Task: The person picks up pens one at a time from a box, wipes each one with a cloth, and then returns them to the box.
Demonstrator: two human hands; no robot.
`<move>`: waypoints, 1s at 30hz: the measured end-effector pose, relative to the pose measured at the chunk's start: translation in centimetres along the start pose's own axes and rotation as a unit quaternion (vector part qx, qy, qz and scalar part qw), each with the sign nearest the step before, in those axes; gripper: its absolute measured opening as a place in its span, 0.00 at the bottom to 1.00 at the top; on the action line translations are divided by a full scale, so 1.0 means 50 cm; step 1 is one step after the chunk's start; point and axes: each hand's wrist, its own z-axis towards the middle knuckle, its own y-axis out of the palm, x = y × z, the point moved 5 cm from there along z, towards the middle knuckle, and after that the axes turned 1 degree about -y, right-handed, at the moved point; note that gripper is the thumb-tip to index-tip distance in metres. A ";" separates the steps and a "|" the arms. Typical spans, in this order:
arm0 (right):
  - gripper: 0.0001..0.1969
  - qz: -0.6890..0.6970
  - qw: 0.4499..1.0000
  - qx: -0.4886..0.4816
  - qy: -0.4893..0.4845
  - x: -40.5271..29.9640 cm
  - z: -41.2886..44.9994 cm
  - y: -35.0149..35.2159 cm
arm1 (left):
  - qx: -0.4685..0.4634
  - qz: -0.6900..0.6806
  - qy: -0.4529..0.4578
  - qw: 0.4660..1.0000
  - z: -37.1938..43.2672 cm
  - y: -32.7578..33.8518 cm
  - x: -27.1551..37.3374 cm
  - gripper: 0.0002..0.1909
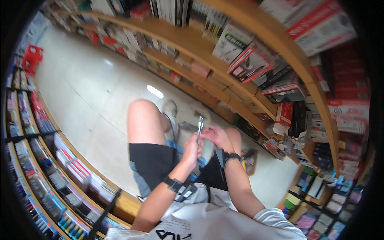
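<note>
A slim smartphone [200, 127], seen nearly edge-on, stands tilted up between my knees. My left hand [191, 147] is wrapped around its lower part. Close to the phone's right side is my right hand [216, 136], fingers bent toward it. Blur hides whether those fingertips touch the phone or hold anything. Dark straps with devices circle both wrists. My bent knees are on either side of the hands, and something blue [177, 147] shows partly between my legs.
Wooden shelves [192, 39] packed with boxes of stationery rise ahead and to the right. Another rack [57, 132] of pens and small goods curves along the left. Pale floor [96, 99] lies between them. A red plastic item [32, 59] stands at far left.
</note>
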 end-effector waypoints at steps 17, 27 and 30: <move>0.11 0.302 0.952 0.017 -0.050 -0.013 -0.143 0.202 | -0.206 0.225 0.123 0.944 0.043 -0.097 0.046 0.06; 0.18 0.289 0.947 0.085 -0.111 0.066 -0.063 0.172 | -0.257 0.225 0.066 0.938 0.015 -0.084 0.056 0.08; 0.14 0.310 0.941 0.098 -0.095 0.067 -0.054 0.161 | -0.251 0.240 0.058 0.936 0.024 -0.085 0.048 0.09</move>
